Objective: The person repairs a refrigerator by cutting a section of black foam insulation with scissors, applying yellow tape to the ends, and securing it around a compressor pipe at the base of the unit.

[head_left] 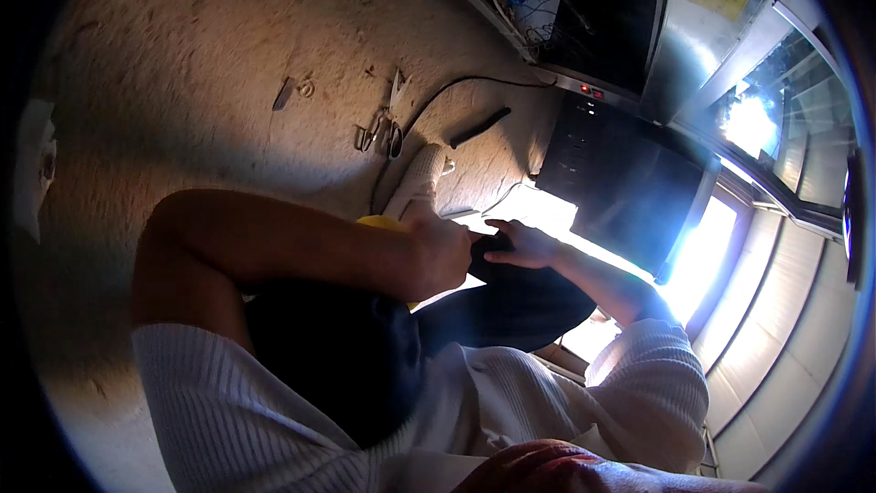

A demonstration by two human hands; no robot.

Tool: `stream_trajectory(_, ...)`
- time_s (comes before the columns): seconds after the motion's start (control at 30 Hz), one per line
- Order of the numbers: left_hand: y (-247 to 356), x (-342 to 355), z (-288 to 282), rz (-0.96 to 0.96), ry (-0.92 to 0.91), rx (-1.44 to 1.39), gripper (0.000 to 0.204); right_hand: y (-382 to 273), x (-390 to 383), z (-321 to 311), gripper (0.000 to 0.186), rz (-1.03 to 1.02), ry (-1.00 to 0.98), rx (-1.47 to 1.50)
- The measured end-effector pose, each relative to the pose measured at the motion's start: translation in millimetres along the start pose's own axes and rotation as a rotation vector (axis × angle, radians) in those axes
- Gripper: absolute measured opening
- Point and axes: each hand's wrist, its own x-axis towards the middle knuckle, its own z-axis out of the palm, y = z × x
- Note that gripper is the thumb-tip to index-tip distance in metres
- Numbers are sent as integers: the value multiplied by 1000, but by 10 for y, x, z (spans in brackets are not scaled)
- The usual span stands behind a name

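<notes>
My left hand [440,256] is curled into a fist at the edge of a dark cloth [511,301] that lies over my lap and knee. It seems to grip the cloth's edge. My right hand [525,245] rests just to its right, fingers stretched out flat on the same cloth, thumb apart. A yellow thing [379,221] peeks out behind my left wrist, mostly hidden. A white shoe [420,178] points away just beyond the hands. Both arms wear white ribbed sleeves pushed up.
On the rough concrete floor lie scissors-like tools [379,135], a black bar [480,127], a small metal piece [284,93] and a black cable [456,84]. A black box [630,187] stands at the right, below a metal cabinet [693,46]. Bright light glares from the right.
</notes>
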Motion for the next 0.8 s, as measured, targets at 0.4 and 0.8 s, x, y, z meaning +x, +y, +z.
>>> stream_trajectory(0.4, 81, -175, -1106, -15, -251, 244, 10, -436, 224, -57, 48, -255, 154, 491)
stream_trajectory(0.8, -45, -233, -1515, 159, 380, 538, 16, -730, 406, -26, 38, 4, -319, 1643)
